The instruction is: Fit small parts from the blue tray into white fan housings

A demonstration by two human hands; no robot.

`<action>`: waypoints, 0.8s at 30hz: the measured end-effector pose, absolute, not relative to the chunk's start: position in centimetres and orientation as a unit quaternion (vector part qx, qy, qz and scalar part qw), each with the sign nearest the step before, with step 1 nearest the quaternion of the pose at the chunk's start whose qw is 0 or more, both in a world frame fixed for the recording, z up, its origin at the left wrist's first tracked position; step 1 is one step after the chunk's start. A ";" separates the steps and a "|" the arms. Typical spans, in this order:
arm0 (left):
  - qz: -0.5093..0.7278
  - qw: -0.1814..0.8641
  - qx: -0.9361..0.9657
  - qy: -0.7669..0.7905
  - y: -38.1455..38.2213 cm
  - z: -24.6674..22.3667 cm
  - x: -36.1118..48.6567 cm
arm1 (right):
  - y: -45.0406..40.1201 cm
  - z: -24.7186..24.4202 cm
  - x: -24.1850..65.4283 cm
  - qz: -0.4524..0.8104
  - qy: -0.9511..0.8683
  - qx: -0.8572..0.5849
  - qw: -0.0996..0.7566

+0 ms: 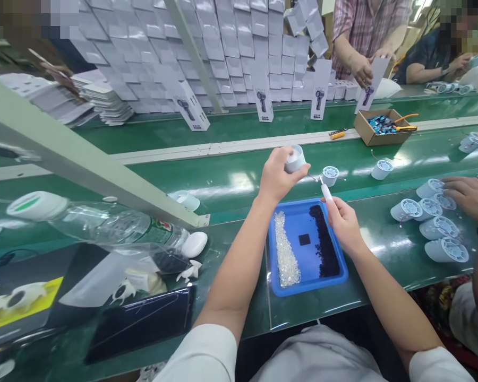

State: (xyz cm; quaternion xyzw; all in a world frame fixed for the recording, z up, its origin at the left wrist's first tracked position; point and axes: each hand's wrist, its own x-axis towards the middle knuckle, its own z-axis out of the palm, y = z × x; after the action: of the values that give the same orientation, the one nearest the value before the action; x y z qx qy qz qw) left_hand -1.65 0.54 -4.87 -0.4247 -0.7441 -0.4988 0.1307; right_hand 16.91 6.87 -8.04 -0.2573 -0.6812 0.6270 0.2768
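Note:
My left hand (pixel 279 172) is wrapped round a pale blue-white round housing (pixel 295 159), held over the green belt behind the tray. In my right hand (pixel 342 217) is a white-handled tool (pixel 325 192) with a thin pointed tip, angled up toward a short wire beneath the housing. Just right of that tip, another round housing (pixel 330 175) stands on the belt. Below both hands lies a blue tray (pixel 276 284) with clear small pieces (pixel 287 260) on its left side, black small pieces (pixel 327 246) on its right and a black square (pixel 304 239) between them.
A co-worker's hand (pixel 470 196) touches grouped housings (pixel 446 249) at right. A metal post (pixel 83 154) slants across the left, near a bottle (pixel 103 220) and tablet (pixel 143 323). A cardboard box (pixel 382 139) and upright white boxes (pixel 264 101) stand farther back.

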 end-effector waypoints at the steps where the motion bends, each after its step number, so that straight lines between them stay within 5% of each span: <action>1: -0.494 0.118 -0.409 -0.758 0.6 -4.9 -1.7 | 6.9 -8.0 16.9 0.624 -0.686 -0.257 0.274; 18: -0.214 -0.210 -0.416 -0.859 -1.9 -3.8 -4.3 | 6.3 -8.2 17.0 0.532 -0.760 -0.196 0.317; 24: -0.145 -0.137 -0.047 -0.979 -7.4 -1.5 -7.3 | 5.7 -8.6 16.6 0.566 -0.759 -0.135 0.292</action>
State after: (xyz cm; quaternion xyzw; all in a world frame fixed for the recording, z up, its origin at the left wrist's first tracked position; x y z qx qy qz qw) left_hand -7.32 -7.40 -1.49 -0.0471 -0.9787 -0.1451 -0.1373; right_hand 16.61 5.66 -8.56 -0.1347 -0.7595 0.5658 0.2915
